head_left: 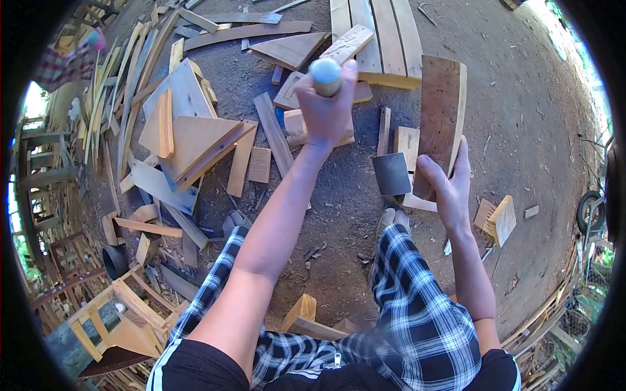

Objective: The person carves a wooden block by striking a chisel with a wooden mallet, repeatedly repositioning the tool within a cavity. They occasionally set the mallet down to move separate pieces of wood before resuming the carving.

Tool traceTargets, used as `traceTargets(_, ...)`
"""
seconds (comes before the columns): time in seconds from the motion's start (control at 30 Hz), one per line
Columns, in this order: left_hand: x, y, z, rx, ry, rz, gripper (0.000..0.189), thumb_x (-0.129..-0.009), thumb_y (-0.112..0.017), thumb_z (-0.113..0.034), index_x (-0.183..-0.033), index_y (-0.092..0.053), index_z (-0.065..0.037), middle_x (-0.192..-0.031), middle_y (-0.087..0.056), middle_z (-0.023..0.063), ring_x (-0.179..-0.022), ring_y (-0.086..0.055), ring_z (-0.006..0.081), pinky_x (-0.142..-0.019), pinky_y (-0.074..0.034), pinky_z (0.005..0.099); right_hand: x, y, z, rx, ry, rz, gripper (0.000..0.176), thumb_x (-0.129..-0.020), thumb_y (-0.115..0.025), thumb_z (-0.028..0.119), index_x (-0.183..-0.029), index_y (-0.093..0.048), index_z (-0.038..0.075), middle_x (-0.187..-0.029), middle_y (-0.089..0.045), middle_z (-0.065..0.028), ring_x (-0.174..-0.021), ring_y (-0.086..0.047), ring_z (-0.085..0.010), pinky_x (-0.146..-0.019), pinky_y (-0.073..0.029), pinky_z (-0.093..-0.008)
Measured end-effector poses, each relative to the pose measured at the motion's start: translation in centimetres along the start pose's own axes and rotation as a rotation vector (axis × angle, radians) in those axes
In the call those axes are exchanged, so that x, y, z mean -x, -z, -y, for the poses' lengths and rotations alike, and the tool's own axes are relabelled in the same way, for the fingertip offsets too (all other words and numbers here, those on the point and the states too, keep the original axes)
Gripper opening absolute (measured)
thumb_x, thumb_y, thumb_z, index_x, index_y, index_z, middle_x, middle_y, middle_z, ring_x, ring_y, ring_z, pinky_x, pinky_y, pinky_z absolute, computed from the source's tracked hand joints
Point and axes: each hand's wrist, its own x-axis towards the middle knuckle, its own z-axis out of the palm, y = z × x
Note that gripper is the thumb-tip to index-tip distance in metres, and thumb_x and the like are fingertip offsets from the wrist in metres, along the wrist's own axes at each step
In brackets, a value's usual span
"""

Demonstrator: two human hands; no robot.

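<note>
My left hand [323, 114] is wrapped round a thick handle [325, 77] with a pale, rounded end pointing up at me. The fist hides the rest of it, so I cannot tell what kind of tool it is. On the right, my right hand [450, 186] grips the lower end of a reddish-brown wooden board [440, 117], thumb on its face and fingers behind its pale edge. The board stands up lengthwise from the hand. Beside it sits a dark grey square piece [393, 174], near a small wooden block [407, 144].
A slatted wooden bench top [377, 39] lies ahead. Offcuts and a stack of triangular boards [195, 146] cover the ground at left, with long strips [130, 78] behind. Further right are a small comb-like wooden piece [502, 220] and a tyre [590, 212]. A wooden frame [120, 306] stands at lower left.
</note>
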Motion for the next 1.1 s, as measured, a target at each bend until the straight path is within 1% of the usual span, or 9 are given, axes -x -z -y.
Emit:
traceTargets(0.2, 1.1, -3.0, -0.3, -0.126, -0.241, 0.14, 0.022, -0.081, -0.075, -0.014, -0.068, -0.06, -0.006, -0.059, -0.061, 0.001, -0.056, -0.06, 0.0078, -0.05, -0.046, 0.0272, 0.2, 0.6, 1.2, 0.019, 0.046, -0.087, 0.054, -0.084, -0.07, 0.028, -0.12, -0.042, -0.001, -0.104, -0.058, -0.0153, -0.085, -0.062, -0.0183, -0.069, -0.053, -0.0304)
traceTargets(0.37, 2.3, -4.0, 0.0, -0.252, -0.22, 0.232, 0.019, -0.073, -0.077, -0.013, -0.071, -0.061, -0.005, -0.061, -0.062, 0.01, -0.056, -0.065, 0.0183, -0.052, -0.047, 0.0295, 0.4, 2.3, 3.5, -0.2, 0.375, -0.059, 0.047, -0.083, -0.069, 0.02, -0.118, -0.045, 0.0, -0.089, -0.062, -0.0103, -0.076, -0.061, -0.0162, -0.071, -0.051, -0.0302)
traceTargets(0.43, 2.3, -4.0, -0.4, -0.343, -0.207, 0.267, 0.02, -0.073, -0.076, -0.014, -0.07, -0.058, -0.005, -0.061, -0.061, 0.0122, -0.055, -0.065, 0.0253, -0.051, -0.047, 0.0319, 0.7, 1.5, 3.7, 0.401, 0.429, -0.172, 0.055, -0.078, -0.075, 0.018, -0.118, -0.044, 0.0, -0.086, -0.063, -0.0105, -0.077, -0.063, -0.018, -0.073, -0.051, -0.0318)
traceTargets(0.47, 2.2, -4.0, -0.6, -0.258, -0.233, 0.258, 0.023, -0.073, -0.075, -0.013, -0.068, -0.054, -0.005, -0.06, -0.058, 0.0141, -0.056, -0.063, 0.0304, -0.051, -0.046, 0.0343, 0.4, 0.7, 4.2, 0.464, 0.25, 0.015, 0.061, -0.073, -0.08, 0.018, -0.118, -0.043, 0.0, -0.09, -0.064, -0.0116, -0.084, -0.063, -0.0186, -0.074, -0.051, -0.0326)
traceTargets(0.7, 2.5, -4.5, 0.2, -0.306, -0.204, 0.259, 0.022, -0.072, -0.074, -0.011, -0.068, -0.054, -0.004, -0.061, -0.058, 0.0136, -0.056, -0.064, 0.0276, -0.051, -0.046, 0.034, 0.7, 2.1, 3.4, -0.153, 0.409, -0.127, 0.058, -0.075, -0.075, 0.015, -0.121, -0.042, 0.0, -0.088, -0.061, -0.009, -0.072, -0.061, -0.02, -0.062, -0.05, -0.0302)
traceTargets(0.77, 2.5, -4.4, -0.1, -0.321, -0.229, 0.248, 0.018, -0.071, -0.074, -0.008, -0.07, -0.057, -0.004, -0.061, -0.06, 0.0119, -0.055, -0.064, 0.0221, -0.051, -0.046, 0.0331, -0.5, 1.7, 3.7, 0.502, 0.262, 0.024, 0.054, -0.077, -0.074, 0.015, -0.119, -0.043, 0.002, -0.086, -0.063, -0.0097, -0.072, -0.061, -0.0174, -0.062, -0.051, -0.0297)
traceTargets(0.87, 1.8, -3.7, 0.4, -0.219, -0.203, 0.204, 0.017, -0.08, -0.075, -0.013, -0.072, -0.063, -0.003, -0.06, -0.062, 0.0057, -0.056, -0.059, 0.0084, -0.053, -0.047, 0.0297, -1.0, 1.3, 3.3, 0.251, 0.278, -0.018, 0.05, -0.08, -0.074, 0.017, -0.116, -0.043, 0.003, -0.093, -0.059, -0.0081, -0.08, -0.059, -0.0142, -0.071, -0.051, -0.029)
traceTargets(0.9, 1.3, -3.3, -0.1, -0.203, -0.173, 0.132, 0.015, -0.074, -0.074, -0.013, -0.071, -0.062, -0.005, -0.063, -0.064, 0.0111, -0.054, -0.064, 0.0195, -0.052, -0.048, 0.032, -0.8, 1.6, 3.1, 0.104, 0.245, -0.031, 0.049, -0.08, -0.074, 0.018, -0.115, -0.043, 0.004, -0.095, -0.057, -0.0076, -0.084, -0.058, -0.0138, -0.073, -0.05, -0.0288)
traceTargets(1.1, -2.7, 1.7, -0.8, 0.274, 0.277, -0.091, 0.016, -0.09, -0.065, -0.013, -0.078, -0.055, -0.01, -0.053, -0.049, -0.0051, -0.043, -0.051, 0.0088, -0.043, -0.042, 0.0195, -0.9, 1.7, 1.4, 0.1, 0.173, -0.066, 0.052, -0.081, -0.075, 0.023, -0.118, -0.043, 0.006, -0.101, -0.056, -0.0098, -0.092, -0.058, -0.015, -0.076, -0.051, -0.0294)
